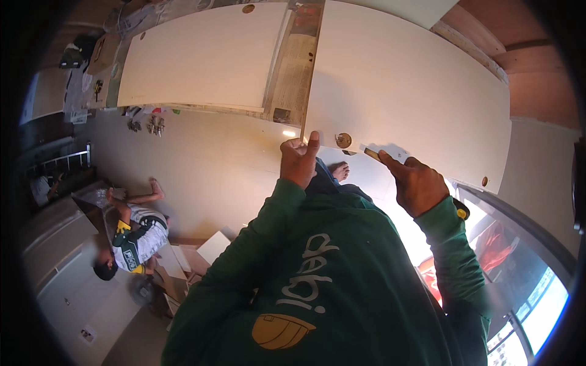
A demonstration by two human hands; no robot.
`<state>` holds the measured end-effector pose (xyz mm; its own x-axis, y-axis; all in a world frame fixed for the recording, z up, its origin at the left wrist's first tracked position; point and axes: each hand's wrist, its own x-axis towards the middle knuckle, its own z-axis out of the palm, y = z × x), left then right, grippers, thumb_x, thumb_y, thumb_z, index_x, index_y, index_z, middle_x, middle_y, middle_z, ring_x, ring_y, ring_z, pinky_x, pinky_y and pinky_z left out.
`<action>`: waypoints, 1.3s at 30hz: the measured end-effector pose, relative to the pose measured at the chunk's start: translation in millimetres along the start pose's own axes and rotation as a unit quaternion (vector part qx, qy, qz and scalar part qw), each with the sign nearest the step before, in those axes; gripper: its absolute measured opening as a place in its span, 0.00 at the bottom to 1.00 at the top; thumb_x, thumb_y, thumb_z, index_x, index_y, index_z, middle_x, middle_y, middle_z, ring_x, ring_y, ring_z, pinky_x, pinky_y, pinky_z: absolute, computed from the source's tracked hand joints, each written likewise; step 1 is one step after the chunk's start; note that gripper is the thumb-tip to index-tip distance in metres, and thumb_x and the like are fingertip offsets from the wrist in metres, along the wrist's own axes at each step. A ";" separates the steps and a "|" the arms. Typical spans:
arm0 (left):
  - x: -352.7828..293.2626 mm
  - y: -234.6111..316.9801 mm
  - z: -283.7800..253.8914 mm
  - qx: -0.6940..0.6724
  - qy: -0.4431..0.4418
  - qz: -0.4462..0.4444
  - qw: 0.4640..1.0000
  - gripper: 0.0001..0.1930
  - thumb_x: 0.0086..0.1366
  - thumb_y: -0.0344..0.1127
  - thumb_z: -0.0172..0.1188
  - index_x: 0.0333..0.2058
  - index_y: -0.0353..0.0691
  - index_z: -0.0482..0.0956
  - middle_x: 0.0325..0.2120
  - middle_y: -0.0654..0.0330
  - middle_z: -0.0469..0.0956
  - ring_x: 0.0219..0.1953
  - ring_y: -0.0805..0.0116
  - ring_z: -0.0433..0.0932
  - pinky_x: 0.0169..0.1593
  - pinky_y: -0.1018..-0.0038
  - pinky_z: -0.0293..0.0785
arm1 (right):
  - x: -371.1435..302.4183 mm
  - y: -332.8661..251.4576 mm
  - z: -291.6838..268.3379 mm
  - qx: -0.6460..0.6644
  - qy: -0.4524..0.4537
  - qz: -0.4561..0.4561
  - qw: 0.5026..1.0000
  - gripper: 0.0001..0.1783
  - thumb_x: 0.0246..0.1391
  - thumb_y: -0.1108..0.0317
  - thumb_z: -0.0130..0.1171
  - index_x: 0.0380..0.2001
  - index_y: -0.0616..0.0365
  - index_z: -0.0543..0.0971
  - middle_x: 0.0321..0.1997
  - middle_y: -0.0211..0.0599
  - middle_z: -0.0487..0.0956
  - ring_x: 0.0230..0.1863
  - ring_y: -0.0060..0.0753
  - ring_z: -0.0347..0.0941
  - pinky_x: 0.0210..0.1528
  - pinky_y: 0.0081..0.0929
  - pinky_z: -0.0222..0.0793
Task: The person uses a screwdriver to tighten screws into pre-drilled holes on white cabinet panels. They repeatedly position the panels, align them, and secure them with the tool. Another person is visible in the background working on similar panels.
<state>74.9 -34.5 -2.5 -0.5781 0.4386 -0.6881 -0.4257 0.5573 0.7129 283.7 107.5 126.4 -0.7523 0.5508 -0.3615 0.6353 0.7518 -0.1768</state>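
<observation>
A large white panel (409, 73) lies in front of me, with a round hinge hole (343, 140) near its front edge. At the panel's front left corner is my left hand (298, 161), its thumb up against the board and its fingers curled around the corner. My right hand (421, 186) is closed on a flat-bladed hand tool (372, 153), forefinger stretched along the blade. The blade's tip is by the front edge, just right of the hole. A black and yellow handle end (462, 210) sticks out behind that hand; the exact kind of tool is unclear.
Another white panel (201, 58) lies at the left, with newspaper (292, 79) between the two. Metal hinges (155, 125) sit on the floor (232, 152). A person (137, 235) sits at left near cardboard and boards. A window (537, 311) is at lower right.
</observation>
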 end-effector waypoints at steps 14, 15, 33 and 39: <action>22.7 -32.3 32.9 -0.157 -0.035 -0.005 0.987 0.35 0.67 0.52 0.69 0.55 0.25 0.65 0.48 0.45 0.75 0.50 0.55 0.83 0.48 0.57 0.88 | 90.6 -30.0 -33.4 -0.296 -0.126 -0.223 0.920 0.24 0.68 0.65 0.51 0.66 0.44 0.75 0.36 0.40 0.81 0.31 0.41 0.84 0.32 0.38 0.82; 28.4 -38.4 34.6 -0.127 -0.026 0.010 0.992 0.34 0.68 0.51 0.69 0.54 0.25 0.66 0.47 0.45 0.76 0.50 0.55 0.83 0.48 0.58 0.88 | 92.3 -33.5 -35.1 -0.303 -0.119 -0.227 0.918 0.22 0.69 0.64 0.51 0.64 0.45 0.77 0.36 0.40 0.81 0.31 0.41 0.85 0.32 0.38 0.82; 16.3 -45.2 73.0 -0.274 0.212 0.166 0.923 0.30 0.63 0.47 0.74 0.48 0.25 0.74 0.37 0.50 0.81 0.35 0.66 0.83 0.37 0.68 0.85 | 117.9 -31.9 -55.9 -0.453 -0.075 -0.454 0.763 0.25 0.64 0.68 0.54 0.64 0.40 0.79 0.39 0.44 0.83 0.33 0.45 0.85 0.36 0.41 0.83; 19.3 -42.9 83.0 -0.255 0.237 0.145 0.926 0.29 0.60 0.47 0.73 0.47 0.26 0.77 0.37 0.45 0.85 0.40 0.55 0.85 0.47 0.62 0.80 | 133.6 -22.4 -41.8 -0.468 -0.017 -0.505 0.725 0.23 0.65 0.68 0.54 0.62 0.39 0.79 0.36 0.42 0.82 0.35 0.45 0.86 0.37 0.40 0.84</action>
<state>139.8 8.6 -57.6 -0.9091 0.0914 -0.4065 -0.4077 0.0059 0.9131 161.7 179.4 120.3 -0.7364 -0.4488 -0.5062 -0.6450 0.6915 0.3253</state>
